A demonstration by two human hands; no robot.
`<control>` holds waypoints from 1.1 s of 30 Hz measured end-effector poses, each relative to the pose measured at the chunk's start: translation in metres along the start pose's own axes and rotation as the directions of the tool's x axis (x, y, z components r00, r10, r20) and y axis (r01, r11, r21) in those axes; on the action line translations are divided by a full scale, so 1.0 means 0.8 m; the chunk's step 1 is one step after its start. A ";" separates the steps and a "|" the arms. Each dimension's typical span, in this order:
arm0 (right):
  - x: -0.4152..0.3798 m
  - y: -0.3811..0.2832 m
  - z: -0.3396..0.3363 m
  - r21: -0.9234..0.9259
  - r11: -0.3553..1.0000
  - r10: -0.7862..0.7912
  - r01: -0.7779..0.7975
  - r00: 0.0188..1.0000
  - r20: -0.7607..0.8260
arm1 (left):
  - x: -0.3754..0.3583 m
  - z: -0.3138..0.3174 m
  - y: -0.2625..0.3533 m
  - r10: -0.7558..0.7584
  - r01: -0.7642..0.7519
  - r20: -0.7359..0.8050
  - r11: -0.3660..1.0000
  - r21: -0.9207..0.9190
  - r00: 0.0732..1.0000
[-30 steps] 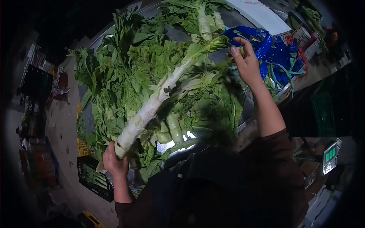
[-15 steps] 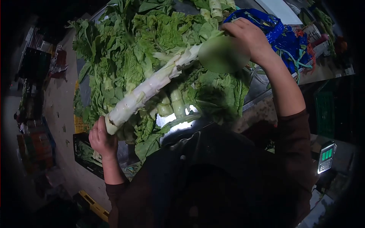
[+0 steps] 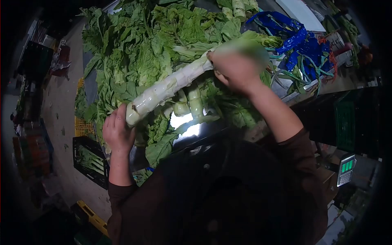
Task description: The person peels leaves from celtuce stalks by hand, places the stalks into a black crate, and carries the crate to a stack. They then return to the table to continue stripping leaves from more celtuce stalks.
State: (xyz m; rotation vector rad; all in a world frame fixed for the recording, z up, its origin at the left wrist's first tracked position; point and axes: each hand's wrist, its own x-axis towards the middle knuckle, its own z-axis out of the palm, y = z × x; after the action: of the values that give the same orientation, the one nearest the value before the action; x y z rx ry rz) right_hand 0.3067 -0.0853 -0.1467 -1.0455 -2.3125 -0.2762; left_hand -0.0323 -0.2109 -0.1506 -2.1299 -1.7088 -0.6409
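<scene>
A metal table [image 3: 188,131] runs from lower left to upper right of the frame, heaped at centre with leafy greens [image 3: 139,57] and peeled pale stalks [image 3: 188,102], with blue plastic bags [image 3: 300,43] and a white board [image 3: 300,10] at upper right.

Desk [image 3: 281,87] buried: loose green leaf heap [image 3: 134,61] fills the middle, crumpled blue plastic bags [image 3: 304,45] block right. Only bare metal strip at near edge [image 3: 185,124] is open.
</scene>
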 end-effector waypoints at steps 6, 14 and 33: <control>-0.001 0.000 0.004 -0.020 1.000 -0.016 0.014 0.990 -0.143 | -0.006 0.007 -0.008 -0.066 0.067 0.016 0.996 -0.063 0.998; -0.010 -0.027 -0.056 0.099 0.923 0.379 -0.371 0.923 -0.073 | 0.013 0.020 -0.029 0.041 -0.040 -0.132 0.999 0.014 0.990; 0.008 -0.056 -0.048 0.141 0.783 0.515 -0.606 0.758 0.400 | 0.028 0.023 0.008 0.217 -0.217 -0.040 0.976 0.014 0.975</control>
State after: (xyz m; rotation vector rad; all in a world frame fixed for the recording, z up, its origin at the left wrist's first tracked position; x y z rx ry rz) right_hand 0.2867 -0.1268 -0.1100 -1.6889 -2.0940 0.4839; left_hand -0.0199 -0.1845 -0.1540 -2.2395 -1.4284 -0.6073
